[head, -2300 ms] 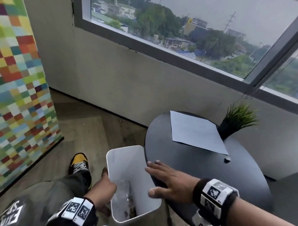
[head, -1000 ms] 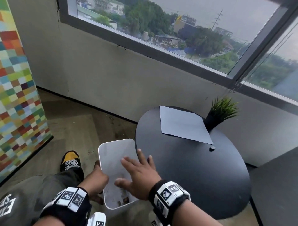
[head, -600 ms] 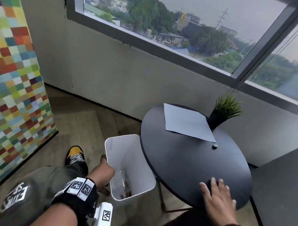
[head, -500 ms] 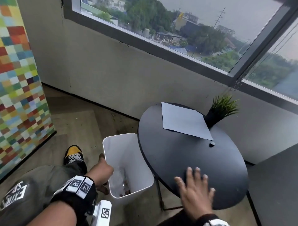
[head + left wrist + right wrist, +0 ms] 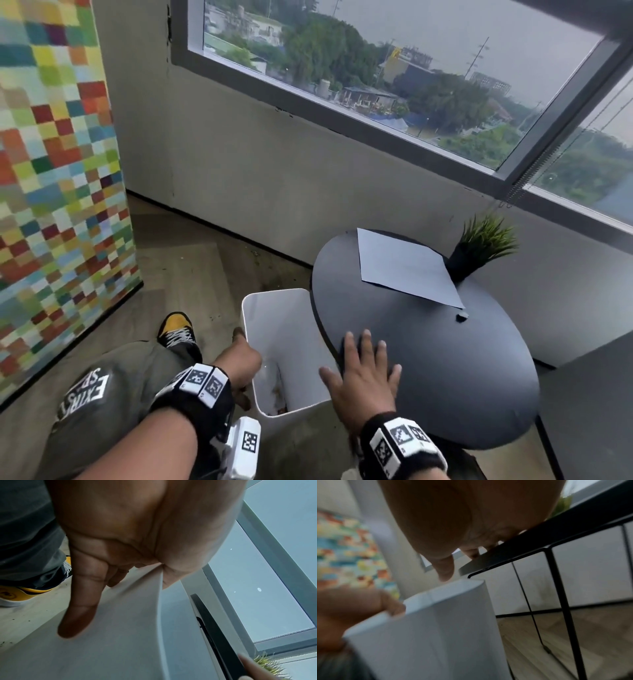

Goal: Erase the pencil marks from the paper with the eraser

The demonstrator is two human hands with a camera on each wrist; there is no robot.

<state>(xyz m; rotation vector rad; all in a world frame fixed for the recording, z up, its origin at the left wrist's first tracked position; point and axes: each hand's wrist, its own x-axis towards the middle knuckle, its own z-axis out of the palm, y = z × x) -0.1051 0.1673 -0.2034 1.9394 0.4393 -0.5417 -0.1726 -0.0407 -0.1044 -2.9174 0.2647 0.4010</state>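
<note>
A white sheet of paper point(image 5: 407, 270) lies at the far side of the round black table point(image 5: 455, 373); no marks show on it from here. The small dark eraser point(image 5: 462, 316) sits on the table just off the paper's near right corner. My right hand point(image 5: 363, 373) lies flat, fingers straight, on the table's near left edge point(image 5: 522, 545), well short of paper and eraser. Its thumb point(image 5: 446, 569) hangs above the white bin point(image 5: 284, 346). My left hand point(image 5: 239, 363) grips the bin's left rim, fingers point(image 5: 77, 608) down the outer wall point(image 5: 120, 635).
A small potted green plant point(image 5: 479, 246) stands at the table's far right, touching the paper's edge. The bin point(image 5: 436, 628) is held beside the table's thin black legs point(image 5: 559, 601). A multicoloured panel point(image 5: 51, 188) stands left; a wall and window lie behind.
My right hand, earlier over the bin, went to the table's near right edge and has slid left across the top to the edge by the bin. The left hand kept its grip.
</note>
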